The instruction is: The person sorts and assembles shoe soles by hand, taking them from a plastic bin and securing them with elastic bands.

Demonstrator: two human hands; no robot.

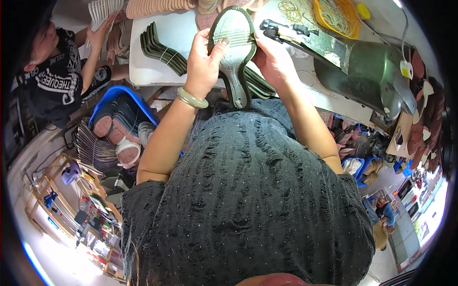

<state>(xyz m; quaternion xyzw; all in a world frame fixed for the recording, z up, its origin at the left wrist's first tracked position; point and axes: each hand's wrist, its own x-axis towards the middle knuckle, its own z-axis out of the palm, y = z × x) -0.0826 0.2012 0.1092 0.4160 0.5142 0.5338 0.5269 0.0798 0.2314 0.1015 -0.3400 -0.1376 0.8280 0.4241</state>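
Observation:
A shoe sole (pixel 234 31) with a pale grey face and a dark green rim is held upright in front of me, its wide end away and its narrow end toward my body. My left hand (pixel 205 62) grips its left side, thumb pressed on the face and fingers behind. On the opposite edge, my right hand (pixel 273 59) pinches the rim near the wide part; its fingertips are partly hidden. A tied bundle of dark soles (pixel 163 51) lies left of my left hand. More dark soles (pixel 257 83) rest on the table behind the held one.
A green machine (pixel 372 66) stands right on the white table (pixel 143 71). Behind it sits a yellow basket (pixel 338 19) of bands. Pinkish soles (pixel 157 7) line the far edge. At left, a co-worker (pixel 57 71) holds pale soles (pixel 102 12); a blue crate (pixel 149 107) of soles stands below.

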